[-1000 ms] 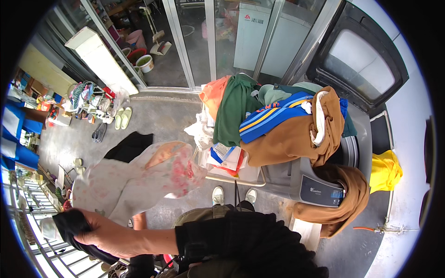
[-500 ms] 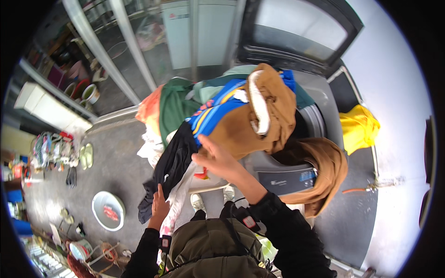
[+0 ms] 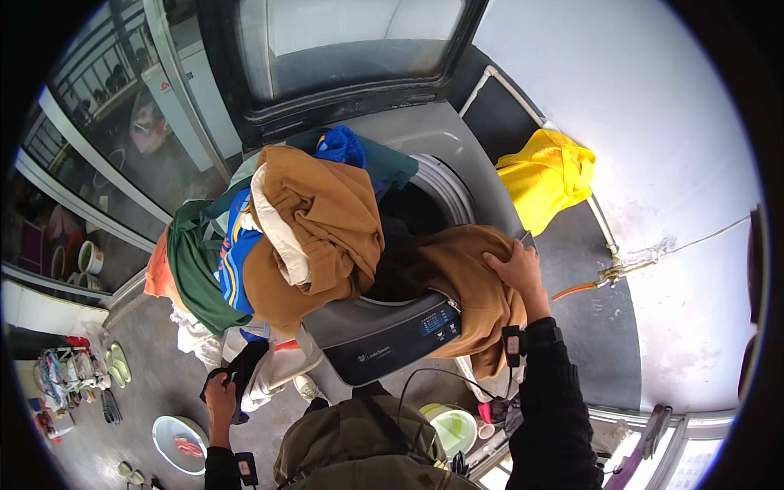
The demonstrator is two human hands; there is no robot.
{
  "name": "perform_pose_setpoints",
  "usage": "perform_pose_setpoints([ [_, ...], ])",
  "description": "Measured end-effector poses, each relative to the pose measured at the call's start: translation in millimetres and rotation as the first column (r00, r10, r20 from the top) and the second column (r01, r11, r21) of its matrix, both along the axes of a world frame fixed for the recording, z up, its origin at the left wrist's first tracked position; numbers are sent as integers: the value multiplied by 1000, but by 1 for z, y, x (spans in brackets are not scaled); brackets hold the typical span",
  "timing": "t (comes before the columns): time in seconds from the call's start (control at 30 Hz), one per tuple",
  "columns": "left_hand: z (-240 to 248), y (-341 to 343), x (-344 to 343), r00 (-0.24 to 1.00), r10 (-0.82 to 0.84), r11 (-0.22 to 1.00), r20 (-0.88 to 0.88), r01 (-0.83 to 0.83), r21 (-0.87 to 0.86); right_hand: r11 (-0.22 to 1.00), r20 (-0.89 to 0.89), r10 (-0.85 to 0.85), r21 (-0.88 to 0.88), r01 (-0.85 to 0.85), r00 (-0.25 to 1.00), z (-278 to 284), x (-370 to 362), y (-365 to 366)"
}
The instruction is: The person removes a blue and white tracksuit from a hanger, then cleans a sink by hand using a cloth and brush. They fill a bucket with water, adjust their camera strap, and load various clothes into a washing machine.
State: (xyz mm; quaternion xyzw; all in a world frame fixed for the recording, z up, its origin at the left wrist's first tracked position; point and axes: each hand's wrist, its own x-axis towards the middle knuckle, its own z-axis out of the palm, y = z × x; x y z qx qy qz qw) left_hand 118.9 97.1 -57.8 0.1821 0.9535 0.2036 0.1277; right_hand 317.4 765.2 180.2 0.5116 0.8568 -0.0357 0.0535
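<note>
An open top-loading washing machine [image 3: 347, 339] stands in front of me, its drum opening [image 3: 412, 208] partly covered by clothes. My right hand [image 3: 521, 273] grips a brown garment [image 3: 465, 261] that runs out of the drum over the machine's right front corner. Low on the left, my left hand [image 3: 219, 400] is closed on a black garment [image 3: 245, 367] hanging beside the machine. Piled over the machine's left side are another brown garment [image 3: 327, 204] with a white band, a blue striped one [image 3: 235, 265], a green one [image 3: 196, 269] and an orange one [image 3: 159, 269].
The raised lid [image 3: 351, 65] leans up behind the drum. A yellow cloth [image 3: 547, 180] hangs on a pipe by the wall, above a tap [image 3: 608, 276]. A pale basin [image 3: 180, 445] sits on the floor at left, and a green-white bucket [image 3: 453, 429] near my feet.
My view has turned to the right. My right hand has moved from above the pile onto the brown garment at the right corner. My left hand now grasps the black garment lower down.
</note>
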Motion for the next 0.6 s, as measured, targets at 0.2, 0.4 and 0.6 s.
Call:
perform_pose_setpoints([
  [0.2,192,145,-16,996,71,961,63,-85,264,935,-617,-133,-337,-108,776,5,40,19],
  [0.4,259,268,13,901,-421,695,100,251,674,561,-628,-774,-624,-543,-78,107,99,-3],
  [0.6,259,338,47,590,-784,383,192,217,898,756,-847,-463,-225,-614,-260,233,134,-77],
])
